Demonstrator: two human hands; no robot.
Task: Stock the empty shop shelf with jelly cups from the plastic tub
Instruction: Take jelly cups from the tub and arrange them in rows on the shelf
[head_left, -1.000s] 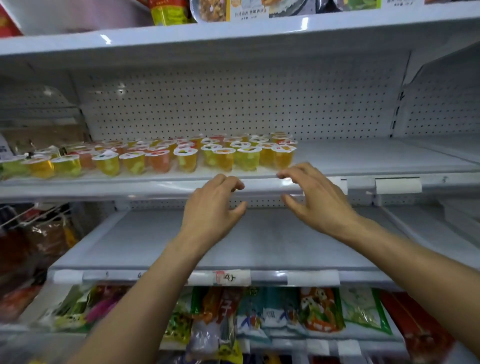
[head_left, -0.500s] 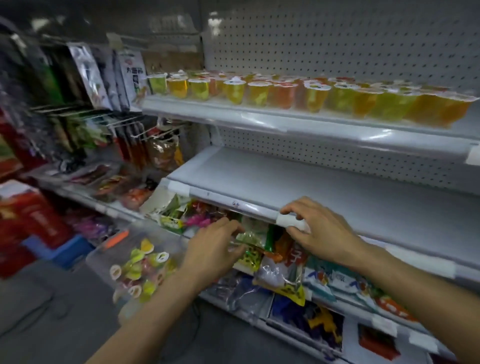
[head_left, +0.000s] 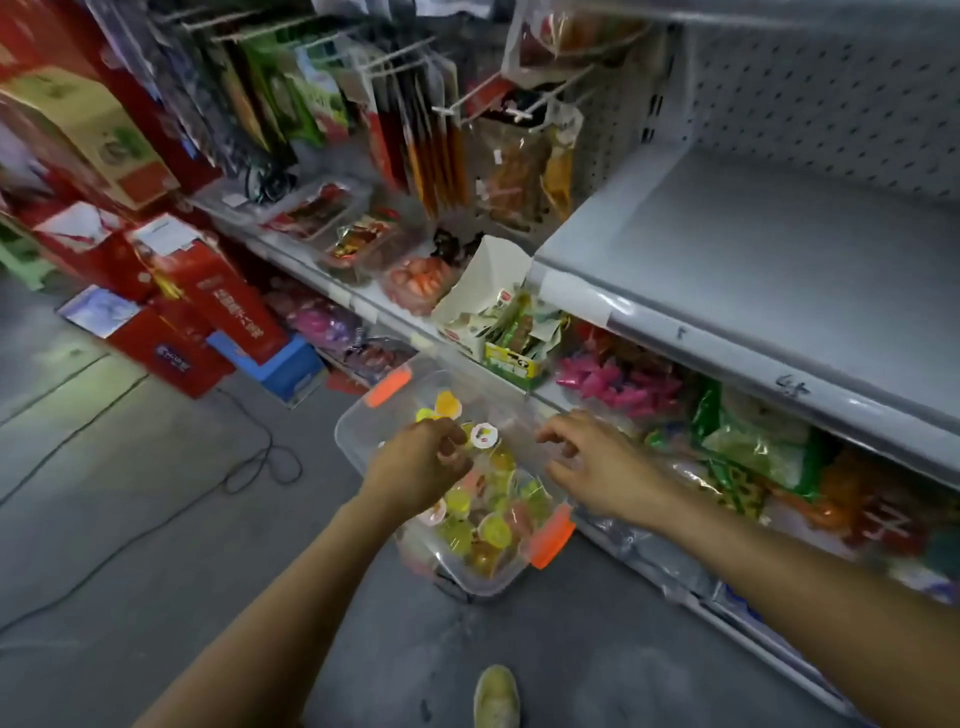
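As round jelly cups (head_left: 494, 529) lie in the clear plastic tub (head_left: 480, 586), right hand (head_left: 597, 463) hangs slack, left hand's (head_left: 415, 466) hold unclear.

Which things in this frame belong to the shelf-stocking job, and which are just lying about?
Job: plastic tub, jelly cups, empty shelf, left hand, right hand.
Lying about: red cartons, blue box, hanging packets, open snack carton.

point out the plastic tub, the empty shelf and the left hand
plastic tub (head_left: 487, 585), head view, clear wall at its near corner
empty shelf (head_left: 753, 249), head view, bare grey top
left hand (head_left: 415, 463), head view, back of the hand
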